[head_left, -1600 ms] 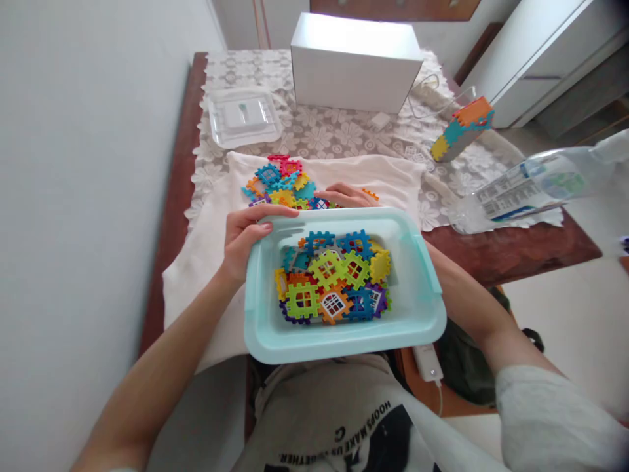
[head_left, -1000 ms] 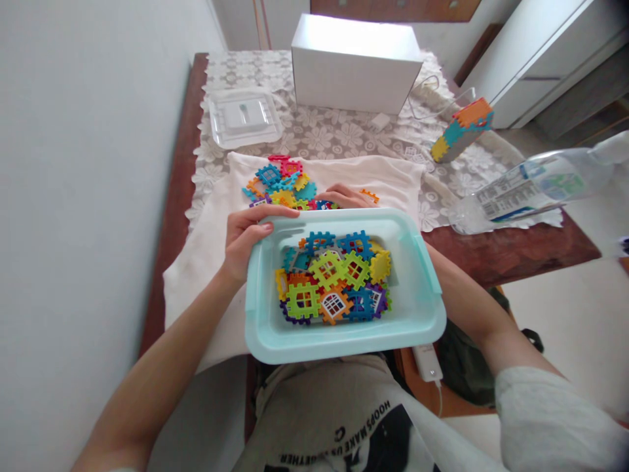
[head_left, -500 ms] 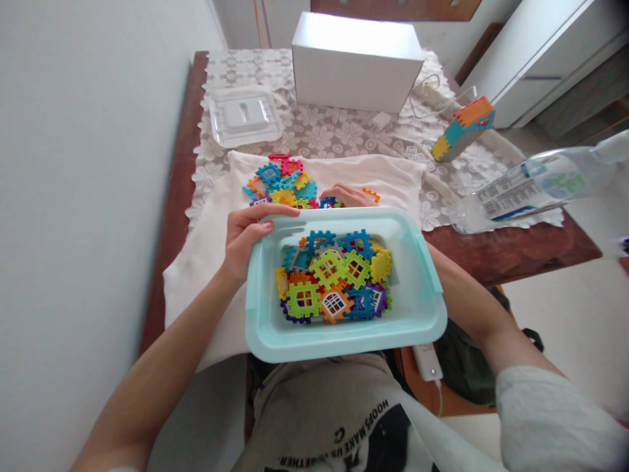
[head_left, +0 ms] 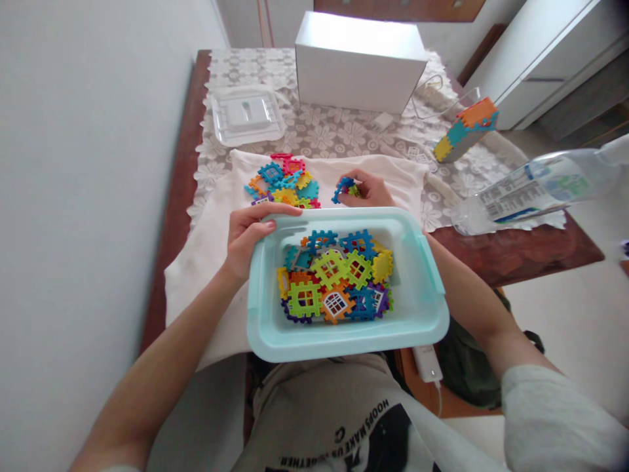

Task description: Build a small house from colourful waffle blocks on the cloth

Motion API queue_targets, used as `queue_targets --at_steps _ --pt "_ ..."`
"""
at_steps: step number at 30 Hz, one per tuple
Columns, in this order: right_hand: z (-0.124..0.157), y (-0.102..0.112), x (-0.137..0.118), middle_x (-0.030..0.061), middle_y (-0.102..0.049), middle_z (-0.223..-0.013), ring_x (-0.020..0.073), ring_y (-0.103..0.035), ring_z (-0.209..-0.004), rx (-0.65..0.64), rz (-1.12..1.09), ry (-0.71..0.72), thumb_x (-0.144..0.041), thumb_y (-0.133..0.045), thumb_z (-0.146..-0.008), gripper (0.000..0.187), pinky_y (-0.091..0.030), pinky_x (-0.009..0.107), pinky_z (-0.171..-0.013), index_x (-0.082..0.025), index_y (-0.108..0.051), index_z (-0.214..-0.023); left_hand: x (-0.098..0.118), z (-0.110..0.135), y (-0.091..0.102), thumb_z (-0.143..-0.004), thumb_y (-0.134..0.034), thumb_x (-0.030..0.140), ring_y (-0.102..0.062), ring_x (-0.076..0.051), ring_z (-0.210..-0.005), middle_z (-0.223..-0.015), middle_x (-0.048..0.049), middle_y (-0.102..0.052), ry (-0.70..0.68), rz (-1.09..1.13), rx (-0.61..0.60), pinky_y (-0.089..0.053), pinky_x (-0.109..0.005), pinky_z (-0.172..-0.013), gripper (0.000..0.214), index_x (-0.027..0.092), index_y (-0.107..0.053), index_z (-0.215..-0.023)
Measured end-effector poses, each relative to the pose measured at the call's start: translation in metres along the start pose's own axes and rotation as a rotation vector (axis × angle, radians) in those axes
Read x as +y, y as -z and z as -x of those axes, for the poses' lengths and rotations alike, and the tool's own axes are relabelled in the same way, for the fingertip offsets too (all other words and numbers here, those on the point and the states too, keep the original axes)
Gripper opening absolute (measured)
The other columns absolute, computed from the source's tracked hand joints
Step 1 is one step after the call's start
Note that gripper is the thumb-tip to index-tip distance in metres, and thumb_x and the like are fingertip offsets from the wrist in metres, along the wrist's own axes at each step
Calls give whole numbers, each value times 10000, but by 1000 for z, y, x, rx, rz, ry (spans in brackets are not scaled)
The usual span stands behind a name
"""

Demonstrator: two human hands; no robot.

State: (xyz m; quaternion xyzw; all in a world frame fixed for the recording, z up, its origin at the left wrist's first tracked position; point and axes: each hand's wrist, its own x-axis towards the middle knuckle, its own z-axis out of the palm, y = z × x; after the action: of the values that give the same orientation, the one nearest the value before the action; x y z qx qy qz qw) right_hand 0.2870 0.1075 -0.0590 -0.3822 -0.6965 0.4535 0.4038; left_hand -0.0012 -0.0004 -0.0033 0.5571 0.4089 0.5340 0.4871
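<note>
My left hand (head_left: 249,234) grips the far left corner of a light-blue plastic bin (head_left: 417,308), thumb over the rim. Inside the bin lie several interlocking building tiles (head_left: 334,269) in green, blue, orange, yellow and purple, some with window shapes. Beyond the far rim, my right hand (head_left: 369,188) is closed around a few building tiles (head_left: 345,189), a blue one and a yellow-green one showing. Its wrist passes behind the bin. To its left, a loose pile of building tiles (head_left: 285,180) rests on the white cloth (head_left: 206,269), partly hidden by the bin.
A white box (head_left: 358,72) stands at the back, with a clear plastic tray (head_left: 248,118) to its left. At right are an assembled tile block (head_left: 464,131) and a large clear bottle (head_left: 531,187) lying on its side. The wall (head_left: 98,164) borders the table's left.
My right hand has lifted and shifted right, away from the pile, and now shows tiles in its fingers. The left hand and the bin are almost still.
</note>
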Motion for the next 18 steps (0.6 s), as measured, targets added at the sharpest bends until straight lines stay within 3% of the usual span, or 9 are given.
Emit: queue_targets --at_steps 3,7,10,14,18 --pt "-4 7 -6 -20 -679 -945 136 -516 -684 58 -240 -2 -550 -921 -794 452 -438 305 -594 -288 -643 -1036 1 0 -1 -833 -730 386 -830 -265 -854 -920 -90 -894 6 16 3 -669 -354 -764 297 221 -940 -965" --pt "-4 19 -24 -15 -650 -939 132 -477 -640 48 -415 67 -590 -947 -737 515 -411 301 -536 -301 -621 -1011 1 0 -2 -821 -724 362 -837 -258 -863 -933 -86 -906 -4 32 5 -675 -338 -748 299 227 -952 -958" --pt "2 25 -39 -2 -632 -945 148 -518 -684 100 -364 119 -526 -974 -708 501 -439 301 -540 -299 -617 -977 1 0 -2 -814 -731 351 -846 -267 -886 -939 -85 -910 4 28 3 -684 -343 -746 296 234 -958 -963" --pt "7 30 -46 27 -621 -1000 211 -642 -865 175 -217 107 -510 -962 -766 449 -511 318 -590 -312 -631 -995 1 1 -1 -813 -725 343 -850 -275 -883 -920 -90 -905 9 25 4 -690 -353 -754 303 217 -957 -963" --pt "2 38 -42 9 -666 -1010 191 -620 -790 249 -326 151 -532 -971 -795 418 -487 329 -563 -342 -667 -1010 0 0 -1 -816 -714 333 -845 -259 -862 -933 -86 -908 -2 22 1 -682 -335 -744 311 212 -957 -970"
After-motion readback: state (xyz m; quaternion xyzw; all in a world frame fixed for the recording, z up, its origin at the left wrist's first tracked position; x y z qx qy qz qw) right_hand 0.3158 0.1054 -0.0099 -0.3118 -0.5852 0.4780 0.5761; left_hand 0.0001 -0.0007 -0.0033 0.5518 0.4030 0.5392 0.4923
